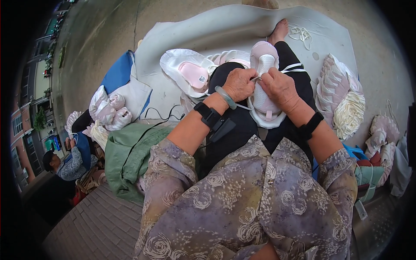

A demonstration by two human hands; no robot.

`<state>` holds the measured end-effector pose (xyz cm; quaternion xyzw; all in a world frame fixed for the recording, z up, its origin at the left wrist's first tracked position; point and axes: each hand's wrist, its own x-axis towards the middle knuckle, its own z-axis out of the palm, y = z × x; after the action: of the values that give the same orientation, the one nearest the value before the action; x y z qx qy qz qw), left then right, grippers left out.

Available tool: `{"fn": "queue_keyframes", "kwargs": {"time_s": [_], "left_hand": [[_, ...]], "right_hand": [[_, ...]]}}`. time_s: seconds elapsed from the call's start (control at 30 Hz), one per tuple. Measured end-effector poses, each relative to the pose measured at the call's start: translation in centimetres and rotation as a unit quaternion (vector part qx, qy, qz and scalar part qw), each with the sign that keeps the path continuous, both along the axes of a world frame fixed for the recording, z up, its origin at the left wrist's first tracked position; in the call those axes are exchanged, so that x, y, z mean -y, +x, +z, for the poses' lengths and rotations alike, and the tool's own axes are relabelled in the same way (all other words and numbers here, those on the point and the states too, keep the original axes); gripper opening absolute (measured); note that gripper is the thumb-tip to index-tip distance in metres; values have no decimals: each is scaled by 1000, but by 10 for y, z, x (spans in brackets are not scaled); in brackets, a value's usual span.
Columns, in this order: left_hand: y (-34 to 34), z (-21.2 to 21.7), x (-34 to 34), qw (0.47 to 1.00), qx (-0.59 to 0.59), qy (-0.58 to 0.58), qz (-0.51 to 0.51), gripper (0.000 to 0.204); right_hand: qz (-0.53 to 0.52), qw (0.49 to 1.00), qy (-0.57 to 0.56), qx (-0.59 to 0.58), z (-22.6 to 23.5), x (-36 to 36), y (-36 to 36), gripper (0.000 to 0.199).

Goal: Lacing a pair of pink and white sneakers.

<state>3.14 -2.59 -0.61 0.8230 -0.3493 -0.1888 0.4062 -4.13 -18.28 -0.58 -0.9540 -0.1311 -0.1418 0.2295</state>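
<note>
A pink and white shoe upper (pixel 262 100) lies across my thighs with its rounded pink end pointing away from me. Above its white mesh middle, my left hand (pixel 239 84) and my right hand (pixel 279 89) nearly meet, fingers pinched on a white shoelace. One loose stretch of the shoelace (pixel 293 68) trails over my right leg; another hangs below my left hand. The exact spot where the fingertips grip is too small to make out. Left of my knees rests another white shoe upper (pixel 171 65) with a pink insole-shaped piece (pixel 193 74) on it.
A pale sheet (pixel 208 30) covers the ground, with a loose white lace (pixel 302 37) at its far right. Stacked pink uppers (pixel 333 84) and a lace bundle (pixel 349 109) sit at right. Bundled uppers (pixel 110 108) and green cloth (pixel 130 151) lie left; another person (pixel 73 162) sits beyond.
</note>
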Motion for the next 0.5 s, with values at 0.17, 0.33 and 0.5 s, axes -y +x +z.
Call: {"fn": "queue_keyframes", "kwargs": {"time_s": [0.17, 0.33, 0.5], "left_hand": [[6, 1, -1, 996, -84, 14, -23, 20], [2, 4, 2, 997, -63, 42, 29, 29], [-13, 5, 3, 994, -12, 54, 99, 43]], "right_hand": [[14, 973, -223, -60, 16, -8, 5, 7], [79, 965, -247, -49, 22, -6, 1, 6], [134, 977, -113, -121, 20, 82, -103, 18]]}}
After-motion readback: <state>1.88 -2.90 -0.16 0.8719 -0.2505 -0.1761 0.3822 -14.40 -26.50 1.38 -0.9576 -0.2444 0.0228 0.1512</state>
